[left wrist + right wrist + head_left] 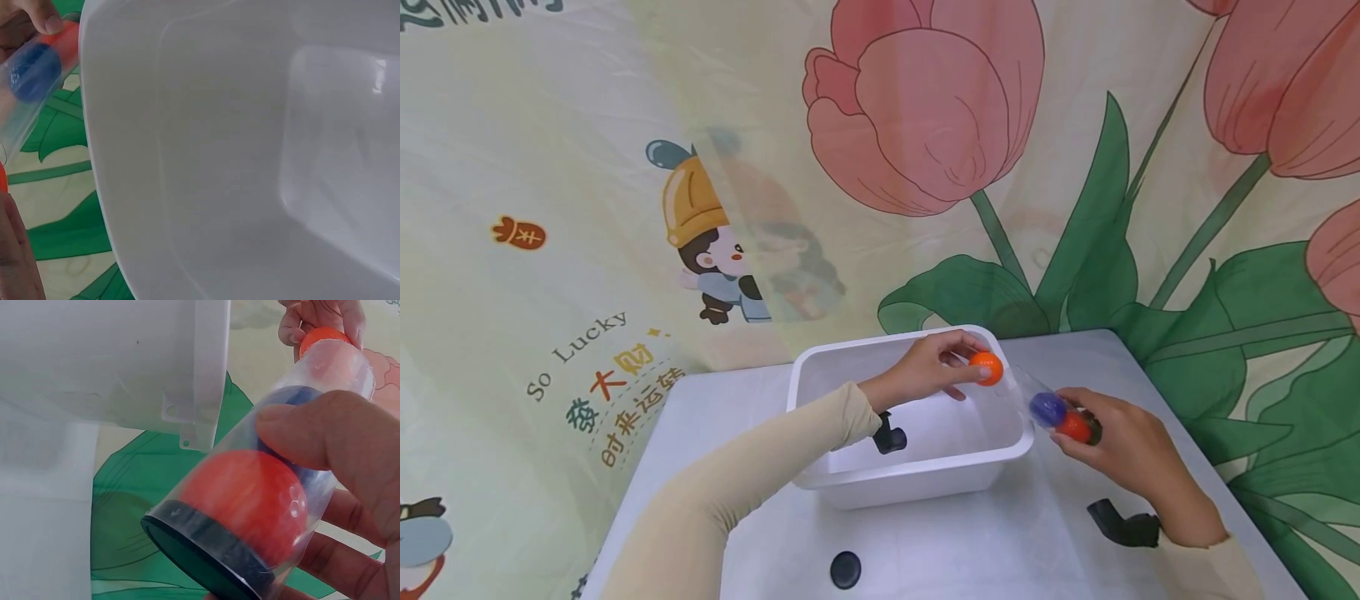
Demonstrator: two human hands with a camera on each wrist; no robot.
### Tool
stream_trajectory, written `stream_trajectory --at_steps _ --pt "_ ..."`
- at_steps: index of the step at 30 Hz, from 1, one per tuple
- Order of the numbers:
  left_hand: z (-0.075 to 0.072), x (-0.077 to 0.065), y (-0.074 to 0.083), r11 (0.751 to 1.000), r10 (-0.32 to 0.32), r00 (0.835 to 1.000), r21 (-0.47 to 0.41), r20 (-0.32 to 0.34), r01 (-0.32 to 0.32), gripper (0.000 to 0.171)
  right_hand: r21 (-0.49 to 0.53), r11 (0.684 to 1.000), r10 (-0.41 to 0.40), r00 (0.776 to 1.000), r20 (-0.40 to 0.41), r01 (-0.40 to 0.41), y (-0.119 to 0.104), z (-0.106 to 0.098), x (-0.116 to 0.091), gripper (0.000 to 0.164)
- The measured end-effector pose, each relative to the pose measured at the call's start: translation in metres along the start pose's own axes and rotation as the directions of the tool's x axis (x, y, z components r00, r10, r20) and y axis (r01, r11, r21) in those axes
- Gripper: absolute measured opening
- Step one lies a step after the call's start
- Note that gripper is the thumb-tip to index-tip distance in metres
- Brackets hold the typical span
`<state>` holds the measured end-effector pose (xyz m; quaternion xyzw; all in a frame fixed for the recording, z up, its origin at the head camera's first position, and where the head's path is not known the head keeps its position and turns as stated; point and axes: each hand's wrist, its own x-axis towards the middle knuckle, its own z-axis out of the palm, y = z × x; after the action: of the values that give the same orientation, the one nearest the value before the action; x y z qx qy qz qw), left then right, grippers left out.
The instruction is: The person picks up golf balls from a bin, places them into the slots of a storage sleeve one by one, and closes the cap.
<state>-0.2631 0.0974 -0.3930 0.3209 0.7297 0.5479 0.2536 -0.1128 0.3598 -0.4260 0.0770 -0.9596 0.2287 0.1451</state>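
Note:
My left hand [928, 367] pinches an orange ball [987, 368] over the right end of a white plastic tub [917, 477]. In my right hand [1123, 437] I grip a clear tube [237, 481], tilted, its black-capped end toward me. Inside the tube a red ball [247, 503] lies against the cap, with a blue ball [1048, 409] beyond it. The tube's far end points at the orange ball, which overlaps that end in the right wrist view. Past the tub's right rim, the tube shows beside the wall in the left wrist view.
A black round cap [846, 570] lies on the table [760, 533] in front of the tub. Near my right wrist is a black bent pipe piece [1123, 527]. Another black piece [891, 437] sits inside the tub. A printed cloth [587, 167] hangs behind the table.

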Motion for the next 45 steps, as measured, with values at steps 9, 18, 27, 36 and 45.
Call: stream_trajectory --at_steps 9,18,27,36,45 --pt "0.004 0.001 0.002 1.000 0.021 1.000 -0.013 -0.006 -0.021 0.036 -0.015 1.000 -0.014 0.999 -0.031 0.014 -0.005 -0.003 -0.001 0.055" --pt "0.012 0.001 0.006 0.996 0.080 0.996 0.036 0.029 -0.081 0.038 -0.013 1.000 -0.026 0.999 -0.030 0.026 -0.009 -0.004 0.000 0.055" --pt "0.012 0.000 0.005 0.995 0.094 0.995 0.019 0.041 -0.095 0.040 -0.018 0.998 -0.054 0.997 -0.056 0.053 -0.010 -0.003 0.000 0.055" --pt "0.005 -0.008 0.004 0.995 0.098 0.994 0.026 0.042 -0.099 0.043 0.015 0.999 -0.039 0.997 -0.060 0.040 -0.010 0.000 -0.002 0.056" --pt "-0.003 -0.021 -0.001 0.980 0.183 0.983 0.085 -0.006 -0.182 0.043 0.058 0.998 0.010 0.999 -0.032 -0.008 -0.013 0.005 -0.005 0.058"
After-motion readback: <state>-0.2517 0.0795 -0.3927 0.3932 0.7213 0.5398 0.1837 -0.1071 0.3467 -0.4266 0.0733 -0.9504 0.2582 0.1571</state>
